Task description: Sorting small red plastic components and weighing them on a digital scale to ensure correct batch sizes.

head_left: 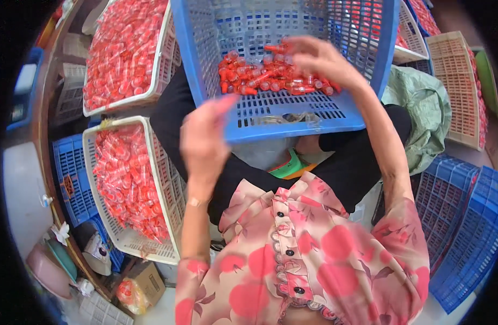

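In front of me a blue plastic basket [243, 130] is tipped toward me, its slotted side low and near. A pile of small red plastic tubes [259, 78] with clear ends lies inside. My right hand [320, 60] reaches in over the pile, its fingers loosely curved and apart, fingertips beside one tube [276, 49] at the top. At the basket's near left corner is my left hand [204, 135], raised and smeared by motion. Its fingers look curled, and something reddish shows at their tips; what it is I cannot make out.
White crates full of similar red tubes stand at the upper left [124, 59] and left [127, 184]. Blue crates [460, 216] lean at the right. A pale green sack [422, 108] lies beside my knee. A cardboard box [148, 284] sits at the lower left.
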Demonstrator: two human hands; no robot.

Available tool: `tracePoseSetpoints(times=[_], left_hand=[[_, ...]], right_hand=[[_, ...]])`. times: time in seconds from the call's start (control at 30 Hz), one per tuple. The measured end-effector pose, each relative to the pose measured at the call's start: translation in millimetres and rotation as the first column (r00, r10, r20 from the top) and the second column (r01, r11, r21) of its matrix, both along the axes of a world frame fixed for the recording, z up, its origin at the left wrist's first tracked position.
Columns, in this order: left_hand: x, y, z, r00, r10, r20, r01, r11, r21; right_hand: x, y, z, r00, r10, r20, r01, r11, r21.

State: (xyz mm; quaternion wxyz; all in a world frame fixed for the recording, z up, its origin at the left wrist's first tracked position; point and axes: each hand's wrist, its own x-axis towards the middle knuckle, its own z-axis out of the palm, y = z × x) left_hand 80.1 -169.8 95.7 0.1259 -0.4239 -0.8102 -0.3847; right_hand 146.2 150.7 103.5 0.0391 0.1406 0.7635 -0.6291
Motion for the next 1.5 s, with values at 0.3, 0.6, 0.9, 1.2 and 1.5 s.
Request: tracePoseSetpoints(times=[0.3, 0.6, 0.9, 1.2, 1.5], left_hand=[[-4.7, -64.6, 47.0, 0.734, 0.561, -0.383, -0.631, 0.772, -0.079], [-42.0, 169.9, -130.2, 0.991, 0.03, 0.133, 0.067, 0.743, -0.666], [-65.9, 171.7, -156.4, 0.921, -0.05, 0.386, 0.24, 0.853, -0.463], [-46.6, 142.6, -58.7, -0.011, -0.354, 0.935, 0.359, 0.871, 0.335], [-34.8, 111.1, -44.8, -0.363, -0.54, 0.759, 0.249, 0.729, 0.638]], right_hand=[[-5.3, 76.1, -148.0, 0.998, -0.044, -0.034, 0.054, 0.616, 0.786], [-5.8, 71.1, -166.4, 0.98, 0.169, 0.109, -0.15, 0.259, 0.954], [6.8, 71.0, -101.6, 0.999, 0.04, -0.014, -0.029, 0.891, 0.453], [13.9, 31.0, -0.5, 0.987, 0.129, -0.095, -0.083, 0.919, 0.385], [13.2, -3.2, 30.9, 0.824, 0.465, -0.324, -0.176, 0.753, 0.633]])
